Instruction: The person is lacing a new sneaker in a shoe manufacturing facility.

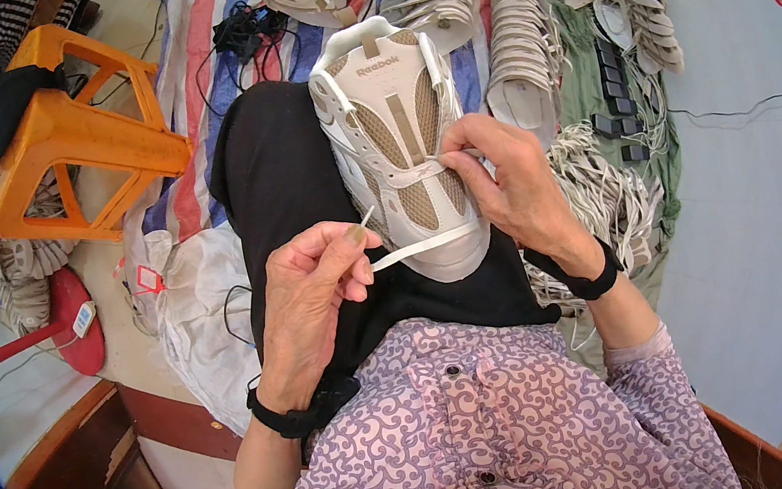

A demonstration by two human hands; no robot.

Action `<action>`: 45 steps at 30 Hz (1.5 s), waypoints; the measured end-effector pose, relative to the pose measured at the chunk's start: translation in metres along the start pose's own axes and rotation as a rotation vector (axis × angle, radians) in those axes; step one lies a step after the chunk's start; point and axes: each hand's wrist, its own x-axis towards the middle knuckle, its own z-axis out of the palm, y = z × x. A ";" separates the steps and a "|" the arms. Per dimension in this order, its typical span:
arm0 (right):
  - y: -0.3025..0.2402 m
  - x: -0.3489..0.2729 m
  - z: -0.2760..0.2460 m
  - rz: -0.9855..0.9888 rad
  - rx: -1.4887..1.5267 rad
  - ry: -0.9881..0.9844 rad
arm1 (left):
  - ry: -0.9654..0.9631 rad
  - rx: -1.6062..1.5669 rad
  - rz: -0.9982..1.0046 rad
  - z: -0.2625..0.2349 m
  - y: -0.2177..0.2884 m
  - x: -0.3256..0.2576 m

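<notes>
Left grip (318, 265) pinches the lace (426, 243) beside the shoe (418, 208); right grip (511, 184), touching it, pinches what looks like lace.

There are two hands (308, 275), two black wristbands (598, 276), one shoe (421, 210) on the lap (272, 161), one large orange stool (33, 146) and two shirt buttons (452, 370).

Purple scroll-print shirt (478, 424), black wristbands (604, 275)

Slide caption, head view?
Left hand holds flat white lace; right hand pinches at white and beige mesh shoe on black cloth.
</notes>
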 end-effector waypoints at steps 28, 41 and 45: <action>0.025 0.033 -0.001 -0.027 0.195 -0.332 | -0.030 0.006 0.055 0.007 -0.006 0.003; -0.004 0.010 0.004 -0.152 0.032 0.042 | -0.076 -0.038 0.093 -0.003 -0.010 0.003; -0.015 0.013 0.007 -0.047 0.054 0.031 | -0.079 -0.043 0.100 -0.004 -0.010 0.004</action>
